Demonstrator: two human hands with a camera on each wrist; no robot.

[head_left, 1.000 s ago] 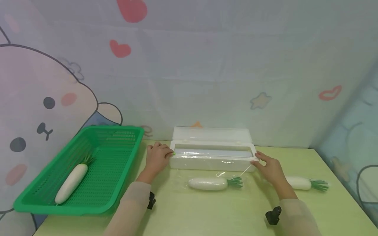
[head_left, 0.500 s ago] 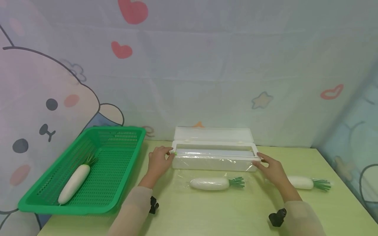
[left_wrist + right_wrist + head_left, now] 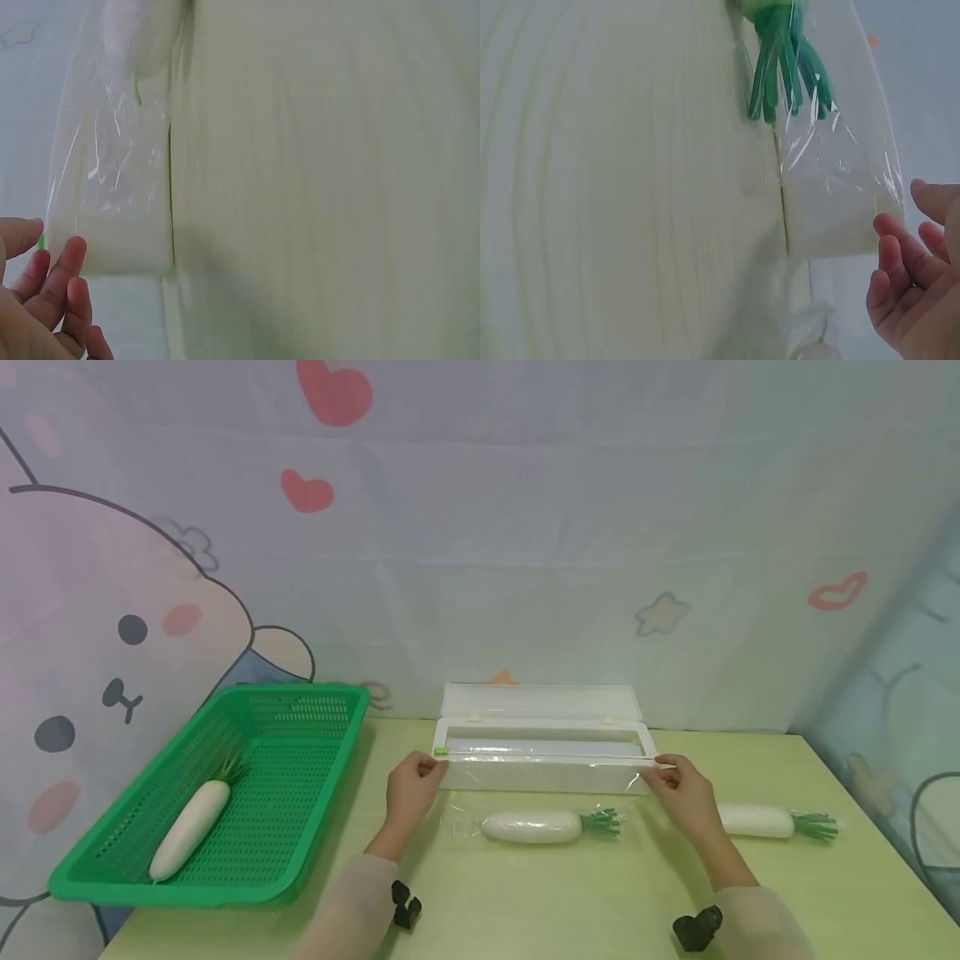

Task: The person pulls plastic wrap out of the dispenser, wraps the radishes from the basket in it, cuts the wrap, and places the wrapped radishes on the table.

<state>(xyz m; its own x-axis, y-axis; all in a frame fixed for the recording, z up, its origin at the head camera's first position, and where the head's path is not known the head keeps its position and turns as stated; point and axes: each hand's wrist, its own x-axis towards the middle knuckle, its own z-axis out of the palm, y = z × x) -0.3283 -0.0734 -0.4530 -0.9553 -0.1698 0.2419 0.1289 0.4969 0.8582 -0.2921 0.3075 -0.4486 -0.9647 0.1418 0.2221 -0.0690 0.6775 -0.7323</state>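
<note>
In the head view a white cling film dispenser (image 3: 547, 724) stands at the table's back with its lid raised. Clear film (image 3: 461, 827) comes down its front and lies over a white radish (image 3: 531, 827) with green stalks. At the dispenser's left front corner, my left hand (image 3: 411, 797) pinches the film's edge, just below a green slider (image 3: 441, 751). My right hand (image 3: 686, 797) holds the film at the right front corner between thumb and fingers. Both wrist views show the film (image 3: 109, 165) stretched between radish and dispenser, its edge near my fingertips (image 3: 885, 225).
Left of the dispenser sits a green basket (image 3: 307, 852) with one unwrapped radish (image 3: 191, 829) inside. To the right, another radish (image 3: 757, 821), apparently in film, lies beyond my right forearm. A printed cloth (image 3: 480, 527) hangs behind the table.
My left hand has come away from the green slider and down to the film at the front corner. The right hand stays at its corner, its fingers slightly shifted.
</note>
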